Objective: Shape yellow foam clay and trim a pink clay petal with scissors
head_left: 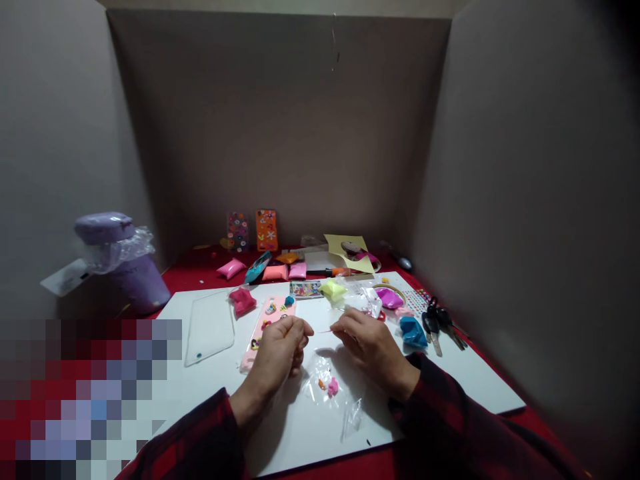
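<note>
My right hand (373,343) pinches a thin reddish strand (324,331) that points toward my left hand. Closed in a pinch, my left hand (283,343) is just left of it; what its fingertips hold, if anything, is too small to make out. Beneath and beyond that hand lies a pink phone case (259,328) decorated with small colourful shapes, partly covered by the hand. Between my wrists, a pink lump (333,387) and a small orange piece (321,384) rest on clear plastic (314,395).
On the white board (200,407) are a clear case (210,330), a red packet (243,301), a yellow packet (333,290), a blue packet (413,332) and keys (433,325). Two decorated phone cases, one orange (267,230), stand behind. A purple container (133,273) stands left.
</note>
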Available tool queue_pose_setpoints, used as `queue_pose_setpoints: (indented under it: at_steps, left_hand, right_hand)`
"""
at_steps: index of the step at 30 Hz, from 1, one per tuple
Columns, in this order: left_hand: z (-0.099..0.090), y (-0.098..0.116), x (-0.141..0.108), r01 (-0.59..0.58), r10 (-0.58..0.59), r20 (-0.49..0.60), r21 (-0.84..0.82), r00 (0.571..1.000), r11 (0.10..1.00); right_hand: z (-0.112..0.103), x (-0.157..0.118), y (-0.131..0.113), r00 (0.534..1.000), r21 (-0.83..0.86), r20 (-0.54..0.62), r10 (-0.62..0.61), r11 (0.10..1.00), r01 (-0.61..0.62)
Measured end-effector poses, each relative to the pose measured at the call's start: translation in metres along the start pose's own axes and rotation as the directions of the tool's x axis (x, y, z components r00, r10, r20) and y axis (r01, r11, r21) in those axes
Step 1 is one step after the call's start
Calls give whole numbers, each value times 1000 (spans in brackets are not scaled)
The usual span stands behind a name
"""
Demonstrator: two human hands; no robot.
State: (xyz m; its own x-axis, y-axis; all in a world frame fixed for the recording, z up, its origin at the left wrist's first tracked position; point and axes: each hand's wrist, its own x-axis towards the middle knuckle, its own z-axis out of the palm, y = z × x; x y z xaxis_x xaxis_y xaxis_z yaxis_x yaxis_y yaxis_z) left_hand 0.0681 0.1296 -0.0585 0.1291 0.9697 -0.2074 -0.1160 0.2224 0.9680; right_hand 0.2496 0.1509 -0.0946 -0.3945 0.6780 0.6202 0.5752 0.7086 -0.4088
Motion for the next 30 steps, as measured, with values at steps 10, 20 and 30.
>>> queue_pose_setpoints:
  at_steps: [10, 20, 30]
  left_hand:
    - [2, -4, -1, -49, 45, -60, -74, 997, 996]
    - [3, -3, -4, -127, 106, 164, 120, 981, 985]
    - [0, -5, 1, -164, 149, 97, 171, 984, 972]
  right_hand:
    - [-2, 2, -7, 947, -74, -199, -253, 967, 243]
    - [-10, 0, -12, 854, -215, -314, -415, 907, 362]
    - [-5, -2, -14, 951, 19, -237, -200, 977, 211]
